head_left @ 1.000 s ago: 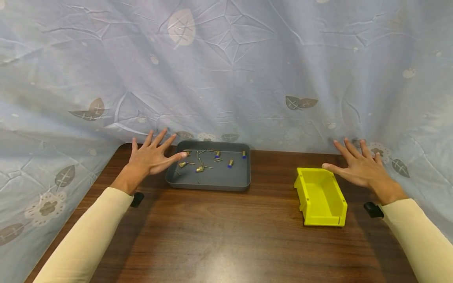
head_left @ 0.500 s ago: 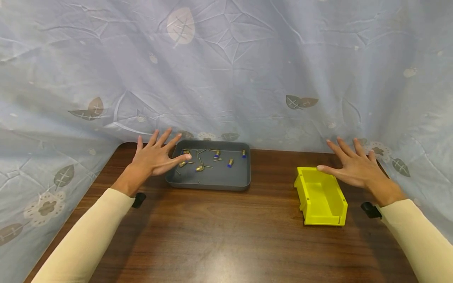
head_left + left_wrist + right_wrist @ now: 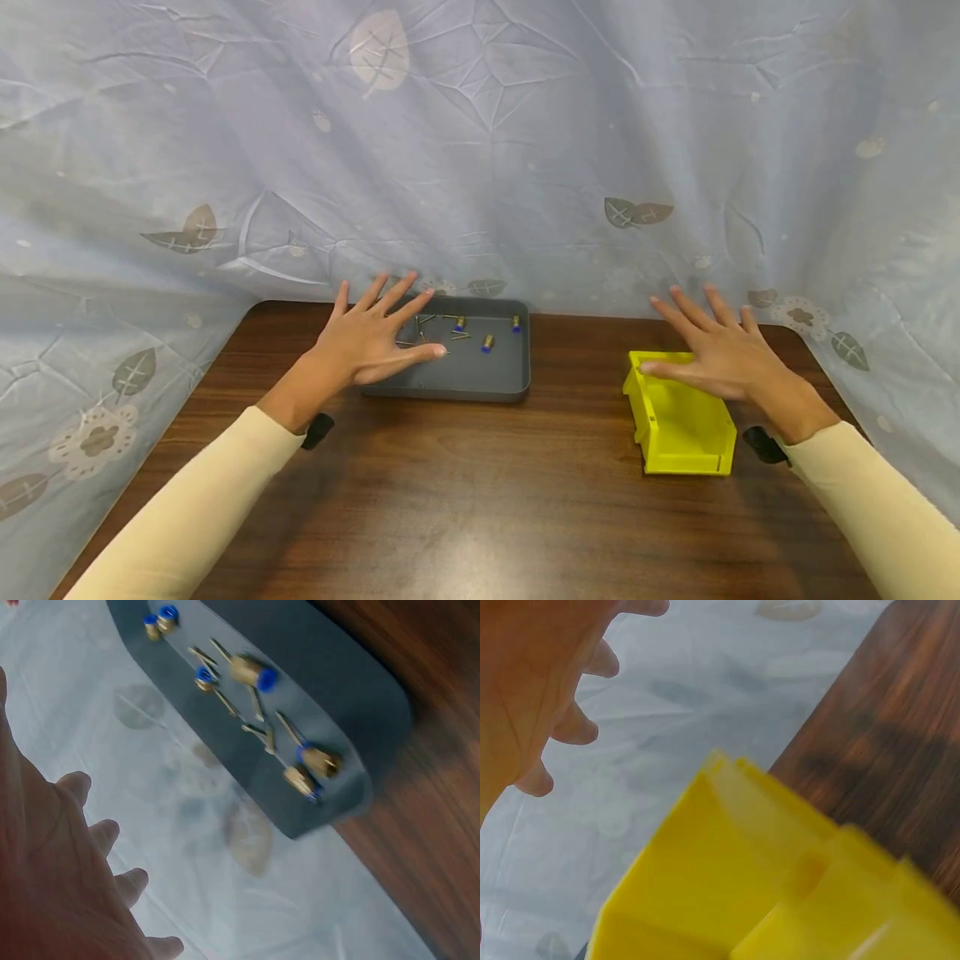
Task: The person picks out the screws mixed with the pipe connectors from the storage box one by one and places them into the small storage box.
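My left hand (image 3: pixel 367 342), fingers spread and nothing in its grasp, hovers over the left part of a grey tray (image 3: pixel 495 385). Inside that tray lie several brass fittings with blue ends, among them one fitting (image 3: pixel 487 343) near the middle, and several thin metal pins or screws (image 3: pixel 226 703). The left wrist view shows another fitting (image 3: pixel 248 671) up close. With its fingers also spread, my right hand (image 3: pixel 723 354) is above the back of a yellow bin (image 3: pixel 686 463) and covers part of its rim. The bin's open front faces me.
Both containers stand on a dark wooden table (image 3: pixel 465 500), tray at the back left of centre, bin to the right. A pale blue leaf-patterned curtain (image 3: pixel 487 167) hangs behind the table and along its sides.
Both hands have moved inward: the left one to the right, farther over the tray, and the right one to the left, over the bin. Tray and bin have stayed in place.
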`<state>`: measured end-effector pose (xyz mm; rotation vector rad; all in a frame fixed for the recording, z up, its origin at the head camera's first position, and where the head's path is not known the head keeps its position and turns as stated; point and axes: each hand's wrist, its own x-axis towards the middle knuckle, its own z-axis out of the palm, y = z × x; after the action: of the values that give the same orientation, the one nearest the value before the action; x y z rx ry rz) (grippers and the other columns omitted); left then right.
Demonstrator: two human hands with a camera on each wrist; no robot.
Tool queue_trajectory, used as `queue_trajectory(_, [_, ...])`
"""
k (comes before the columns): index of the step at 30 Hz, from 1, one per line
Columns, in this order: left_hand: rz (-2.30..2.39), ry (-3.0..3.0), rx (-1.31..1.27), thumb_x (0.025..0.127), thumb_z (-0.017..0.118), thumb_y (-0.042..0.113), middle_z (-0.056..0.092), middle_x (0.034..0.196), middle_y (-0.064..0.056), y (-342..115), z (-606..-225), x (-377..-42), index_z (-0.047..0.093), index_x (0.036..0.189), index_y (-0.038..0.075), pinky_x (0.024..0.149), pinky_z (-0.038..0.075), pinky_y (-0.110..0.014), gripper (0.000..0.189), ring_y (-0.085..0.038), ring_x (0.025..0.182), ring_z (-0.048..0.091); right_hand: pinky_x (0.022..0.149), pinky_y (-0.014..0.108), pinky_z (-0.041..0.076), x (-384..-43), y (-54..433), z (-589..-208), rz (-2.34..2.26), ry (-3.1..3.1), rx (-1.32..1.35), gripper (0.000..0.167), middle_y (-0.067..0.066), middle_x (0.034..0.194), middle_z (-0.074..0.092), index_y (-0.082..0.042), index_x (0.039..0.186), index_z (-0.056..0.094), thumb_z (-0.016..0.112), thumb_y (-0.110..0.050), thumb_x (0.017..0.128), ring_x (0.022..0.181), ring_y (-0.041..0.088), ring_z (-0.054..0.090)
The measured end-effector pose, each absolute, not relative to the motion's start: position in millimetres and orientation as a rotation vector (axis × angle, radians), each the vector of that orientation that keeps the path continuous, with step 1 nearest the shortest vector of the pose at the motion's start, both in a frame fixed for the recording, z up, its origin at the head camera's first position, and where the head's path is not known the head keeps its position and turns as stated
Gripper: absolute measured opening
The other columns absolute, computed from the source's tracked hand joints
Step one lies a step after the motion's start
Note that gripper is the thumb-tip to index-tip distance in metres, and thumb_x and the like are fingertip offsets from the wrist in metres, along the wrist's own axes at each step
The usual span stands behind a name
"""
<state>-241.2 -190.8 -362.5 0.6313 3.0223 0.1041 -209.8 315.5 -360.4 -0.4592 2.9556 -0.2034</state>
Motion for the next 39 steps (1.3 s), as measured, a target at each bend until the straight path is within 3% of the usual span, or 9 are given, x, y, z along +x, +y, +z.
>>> queue_trajectory(20, [0.112, 3.015, 0.839, 0.097, 0.043, 0.090, 0.001, 0.184, 0.007, -145.4, -357.9, -215.1, 0.014, 0.177, 0.041, 0.127, -0.008, -0.072, 0.098, -0.027, 0.169, -0.005, 0.124, 0.079, 0.003, -191.6, 259.7, -356.7, -0.187, 3.012, -0.733, 0.108, 0.005, 0.184, 0.010, -0.034, 0.178, 0.017, 0.061, -0.085, 0.094, 0.167, 0.043, -0.006])
queue_trajectory(30, [0.058, 3.015, 0.898, 0.095, 0.035, 0.095, 0.000, 0.184, 0.008, -135.1, -361.1, -209.2, 0.012, 0.177, 0.042, 0.127, -0.007, -0.071, 0.100, -0.027, 0.169, -0.005, 0.125, 0.077, 0.006, -190.8, 234.5, -365.6, -0.215, 3.008, -0.850, 0.110, 0.004, 0.184, 0.014, -0.036, 0.178, 0.020, 0.064, -0.087, 0.090, 0.168, 0.042, -0.003])
queue_trajectory(39, [0.078, 3.035, 0.885, 0.098, 0.040, 0.091, 0.005, 0.185, 0.003, -132.3, -363.7, -206.3, 0.015, 0.177, 0.039, 0.127, -0.005, -0.072, 0.098, -0.030, 0.169, -0.002, 0.127, 0.074, 0.006, -194.9, 207.9, -372.7, -0.249, 3.004, -0.898, 0.112, 0.001, 0.184, 0.012, -0.038, 0.178, 0.019, 0.063, -0.088, 0.089, 0.168, 0.039, -0.004])
